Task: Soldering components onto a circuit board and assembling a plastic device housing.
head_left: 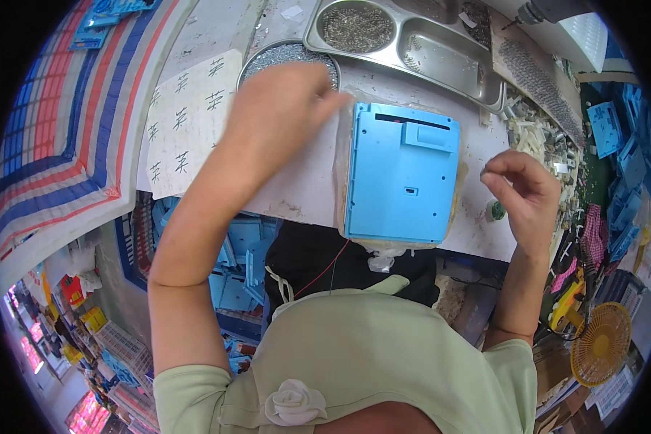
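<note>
A light blue plastic housing (405,173) lies flat on a padded holder in front of me, its long slot and raised block facing up. Over the table to its left is my left hand (286,112), blurred by motion, so its grip is unclear. Just beyond that hand, and partly hidden by it, stands a round metal dish (286,52) of small silvery parts. To the right of the housing, my right hand (524,189) is closed in a pinch of thumb and forefinger. A tiny dark speck shows at its fingertips, too small to name.
A steel compartment tray (452,81) with small metal parts stands at the back. Handwritten paper (188,123) lies on the left. White plastic pieces (532,134) are heaped at right, below a power tool's tip (517,22). A yellow basket (600,343) sits lower right.
</note>
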The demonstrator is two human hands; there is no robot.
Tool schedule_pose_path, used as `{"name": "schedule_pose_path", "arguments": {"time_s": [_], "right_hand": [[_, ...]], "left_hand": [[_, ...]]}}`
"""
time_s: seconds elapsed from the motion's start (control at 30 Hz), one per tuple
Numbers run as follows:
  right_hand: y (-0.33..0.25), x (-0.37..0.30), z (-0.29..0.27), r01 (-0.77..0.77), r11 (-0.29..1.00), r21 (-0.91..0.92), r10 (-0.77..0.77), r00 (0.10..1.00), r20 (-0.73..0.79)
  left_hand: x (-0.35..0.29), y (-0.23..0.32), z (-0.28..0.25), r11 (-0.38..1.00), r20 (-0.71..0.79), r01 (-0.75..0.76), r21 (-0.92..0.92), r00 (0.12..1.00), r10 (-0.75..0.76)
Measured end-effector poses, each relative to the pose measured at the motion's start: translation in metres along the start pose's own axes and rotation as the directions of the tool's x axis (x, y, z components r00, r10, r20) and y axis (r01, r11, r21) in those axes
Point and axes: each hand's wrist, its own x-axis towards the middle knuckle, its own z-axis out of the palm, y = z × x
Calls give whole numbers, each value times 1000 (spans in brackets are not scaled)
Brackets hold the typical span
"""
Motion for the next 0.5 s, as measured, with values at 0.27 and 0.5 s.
{"name": "schedule_pose_path", "arguments": {"time_s": [0.27, 0.5], "right_hand": [[16, 2, 29, 214, 956, -203, -217, 976, 6], [29, 8, 35, 360, 887, -288, -348, 933, 94]], "left_hand": [[-22, -48, 16, 995, -137, 89, 49, 987, -82], [-31, -49, 19, 946, -197, 324, 1, 928, -318]]}}
